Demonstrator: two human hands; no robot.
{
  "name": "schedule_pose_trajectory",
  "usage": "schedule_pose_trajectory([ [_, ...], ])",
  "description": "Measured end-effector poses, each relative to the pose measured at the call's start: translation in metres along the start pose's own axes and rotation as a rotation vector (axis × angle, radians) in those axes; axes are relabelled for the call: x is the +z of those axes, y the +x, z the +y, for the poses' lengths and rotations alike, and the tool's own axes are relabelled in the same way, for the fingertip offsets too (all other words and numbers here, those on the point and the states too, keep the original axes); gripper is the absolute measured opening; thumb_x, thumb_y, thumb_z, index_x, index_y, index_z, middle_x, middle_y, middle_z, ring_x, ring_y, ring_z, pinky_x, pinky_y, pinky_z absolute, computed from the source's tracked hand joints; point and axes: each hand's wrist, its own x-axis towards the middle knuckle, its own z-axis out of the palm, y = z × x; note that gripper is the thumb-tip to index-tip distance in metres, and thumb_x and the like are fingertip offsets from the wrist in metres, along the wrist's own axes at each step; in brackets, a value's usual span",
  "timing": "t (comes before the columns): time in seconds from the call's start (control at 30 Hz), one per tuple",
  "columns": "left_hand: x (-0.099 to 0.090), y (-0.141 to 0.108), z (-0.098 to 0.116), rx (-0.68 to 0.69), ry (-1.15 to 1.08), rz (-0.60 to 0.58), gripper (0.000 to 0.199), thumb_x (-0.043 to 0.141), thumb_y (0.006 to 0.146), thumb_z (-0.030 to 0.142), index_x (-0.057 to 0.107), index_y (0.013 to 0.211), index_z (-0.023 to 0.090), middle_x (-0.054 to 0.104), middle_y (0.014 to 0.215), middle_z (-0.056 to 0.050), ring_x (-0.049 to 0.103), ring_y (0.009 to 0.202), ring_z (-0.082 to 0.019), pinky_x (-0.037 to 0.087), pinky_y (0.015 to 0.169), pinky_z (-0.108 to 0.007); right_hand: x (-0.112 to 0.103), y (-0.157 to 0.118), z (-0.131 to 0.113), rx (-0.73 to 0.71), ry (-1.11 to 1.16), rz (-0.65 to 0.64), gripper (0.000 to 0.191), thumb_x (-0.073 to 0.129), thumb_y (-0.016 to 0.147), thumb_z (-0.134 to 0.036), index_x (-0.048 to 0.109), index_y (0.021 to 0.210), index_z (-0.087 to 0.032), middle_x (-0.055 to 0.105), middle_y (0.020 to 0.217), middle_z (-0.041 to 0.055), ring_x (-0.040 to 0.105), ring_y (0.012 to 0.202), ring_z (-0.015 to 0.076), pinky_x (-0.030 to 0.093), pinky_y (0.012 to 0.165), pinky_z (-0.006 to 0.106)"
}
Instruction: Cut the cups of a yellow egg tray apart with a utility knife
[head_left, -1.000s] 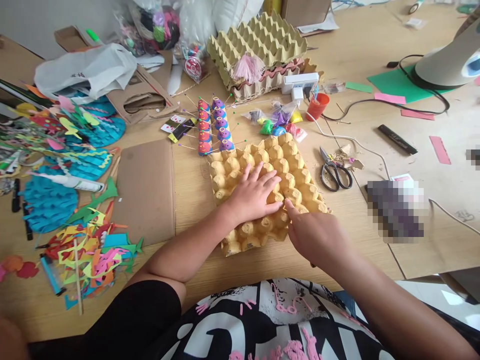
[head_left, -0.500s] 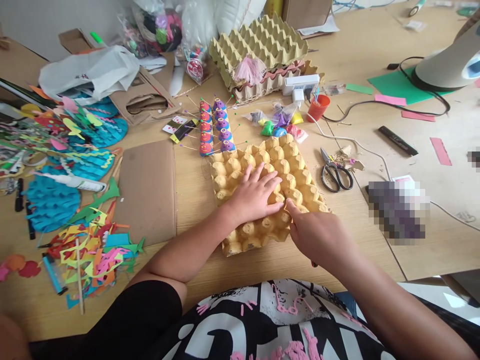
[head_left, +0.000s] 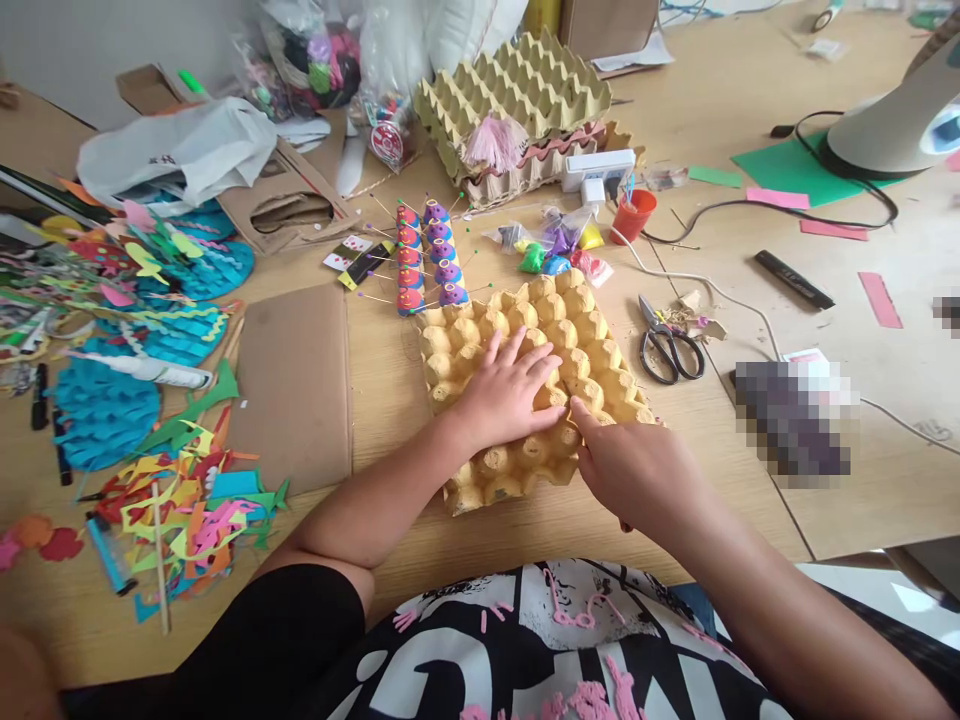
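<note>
A yellow egg tray (head_left: pixel 497 458) lies bumps up on the table in front of me. My left hand (head_left: pixel 510 392) rests flat on its middle with the fingers spread. At the tray's near right part, my right hand (head_left: pixel 630 465) points its index finger down into a dip between the bumps, close to my left thumb. The other fingers are curled under the palm. A small brown end (head_left: pixel 626 526) sticks out below them; the rest of that thing is hidden by the hand.
Black-handled scissors (head_left: pixel 671 350) lie right of the tray. Two painted egg-tray strips with pins (head_left: pixel 448 270) stand behind it. Left are a cardboard sheet (head_left: pixel 292 390) and coloured paper scraps (head_left: pixel 191 515). Stacked egg trays (head_left: pixel 517 90) and a red cup (head_left: pixel 632 215) stand farther back.
</note>
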Motion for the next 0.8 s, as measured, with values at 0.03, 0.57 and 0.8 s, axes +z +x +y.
schedule_pose_trajectory([
  [0.03,0.000,0.000,0.000,-0.002,0.001,0.001,0.069,0.056,0.100,0.062,0.052,0.158,0.024,0.044,0.171,-0.005,0.021,0.166,-0.041,0.010,0.136,-0.065,0.002,-0.003,0.000,-0.004,-0.011,0.002,0.064,0.037,0.108,-0.025,0.035,0.170,-0.011,0.078,0.073,0.0087,0.076,0.070,0.0254,0.041,0.054,0.033],
  [0.57,0.000,0.000,0.000,0.000,0.015,0.001,0.071,0.054,0.101,0.062,0.050,0.160,0.023,0.043,0.172,-0.004,0.020,0.166,-0.041,0.010,0.137,-0.064,0.005,-0.007,0.000,-0.008,-0.018,0.001,0.065,0.041,0.107,-0.023,0.033,0.171,-0.011,0.080,0.080,0.0097,0.077,0.072,0.0246,0.041,0.054,0.032],
  [0.8,0.001,0.001,0.000,-0.002,0.009,-0.008,0.072,0.055,0.101,0.062,0.051,0.160,0.021,0.042,0.172,-0.005,0.020,0.166,-0.042,0.010,0.136,-0.066,0.004,-0.012,-0.001,-0.026,-0.051,-0.006,0.067,0.044,0.106,-0.025,0.031,0.171,-0.013,0.080,0.080,0.0080,0.075,0.069,0.0246,0.039,0.052,0.033],
])
